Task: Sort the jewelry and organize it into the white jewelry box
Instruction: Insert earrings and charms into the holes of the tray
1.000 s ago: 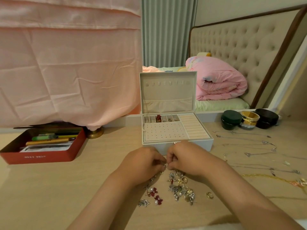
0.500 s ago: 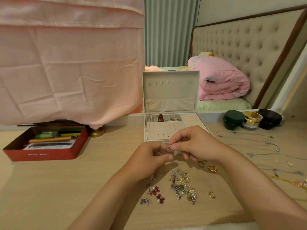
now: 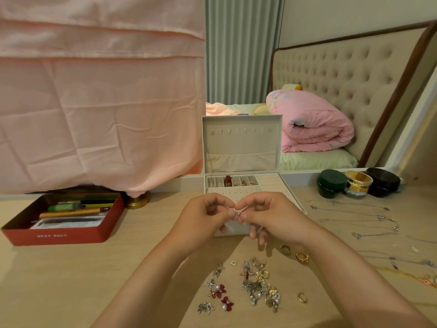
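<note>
The white jewelry box (image 3: 241,147) stands open at the middle of the table, lid upright, with a few small pieces in its back compartments (image 3: 233,181). In front of it, my left hand (image 3: 203,216) and my right hand (image 3: 269,216) meet fingertip to fingertip and pinch one small earring (image 3: 237,210) between them, held above the box's front edge. A heap of mixed earrings (image 3: 259,284) lies on the table below my hands, red flower earrings (image 3: 220,295) to its left. Two gold rings (image 3: 295,253) lie under my right wrist.
A red tin (image 3: 59,237) of pens sits at the left. Several thin necklaces (image 3: 359,221) are laid out at the right, behind them three round jars (image 3: 357,183). A pink cloth (image 3: 94,102) hangs at the back left over a brass base (image 3: 138,201).
Both hands have lifted from the earring heap up to the box's front edge, carrying a small earring between the fingertips. The view has tilted slightly.
</note>
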`<state>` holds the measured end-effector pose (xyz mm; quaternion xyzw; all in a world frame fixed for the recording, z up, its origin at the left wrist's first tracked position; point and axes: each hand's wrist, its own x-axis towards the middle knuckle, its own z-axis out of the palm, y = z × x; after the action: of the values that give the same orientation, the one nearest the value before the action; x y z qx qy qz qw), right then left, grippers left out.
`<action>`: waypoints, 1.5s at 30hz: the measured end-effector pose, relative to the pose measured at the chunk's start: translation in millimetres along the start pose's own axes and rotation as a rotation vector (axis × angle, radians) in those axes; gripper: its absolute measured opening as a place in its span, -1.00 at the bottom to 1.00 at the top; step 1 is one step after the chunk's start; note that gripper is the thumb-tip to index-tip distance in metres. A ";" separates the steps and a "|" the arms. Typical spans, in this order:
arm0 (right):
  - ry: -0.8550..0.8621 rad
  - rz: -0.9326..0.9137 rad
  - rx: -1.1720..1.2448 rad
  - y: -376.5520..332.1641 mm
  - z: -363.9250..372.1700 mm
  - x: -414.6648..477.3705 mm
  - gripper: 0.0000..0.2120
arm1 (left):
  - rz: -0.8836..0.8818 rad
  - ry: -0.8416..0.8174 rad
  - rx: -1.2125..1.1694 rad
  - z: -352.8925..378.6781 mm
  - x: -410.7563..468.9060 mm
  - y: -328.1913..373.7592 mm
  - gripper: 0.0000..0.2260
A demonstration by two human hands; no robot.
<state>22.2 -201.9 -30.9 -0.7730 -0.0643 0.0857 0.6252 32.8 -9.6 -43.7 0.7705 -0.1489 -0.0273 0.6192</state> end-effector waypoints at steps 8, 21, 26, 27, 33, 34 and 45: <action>0.065 -0.095 -0.142 -38.2 -23.1 42.5 -0.80 | 0.036 0.020 0.198 -12.6 71.3 35.2 -0.87; 0.119 -0.160 -0.679 -36.9 -59.6 137.6 -0.92 | 0.107 -0.034 0.682 -15.5 137.0 16.0 -0.89; 0.051 -0.109 -0.804 -23.0 -54.9 150.5 -0.88 | 0.198 -0.086 0.967 -18.3 135.7 -0.3 -0.78; 0.042 -0.107 -0.816 -21.3 -53.7 151.9 -0.90 | 0.210 -0.101 1.010 -18.0 135.6 -1.6 -0.76; 0.010 -0.104 -0.815 -15.8 -47.3 152.7 -0.87 | 0.211 -0.193 1.144 -15.1 130.3 -1.7 -0.76; 0.011 -0.104 -0.818 -15.6 -46.8 151.9 -0.85 | 0.203 -0.200 1.147 -14.8 129.2 -0.9 -0.75; 0.173 -0.196 -0.885 -41.0 -42.3 77.5 -0.88 | 0.307 -0.041 0.884 -16.2 79.8 10.6 -0.86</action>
<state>107.2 -217.7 13.8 -0.9602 -0.1150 -0.0745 0.2434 110.5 -17.2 -18.3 0.9288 -0.2705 0.1154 0.2252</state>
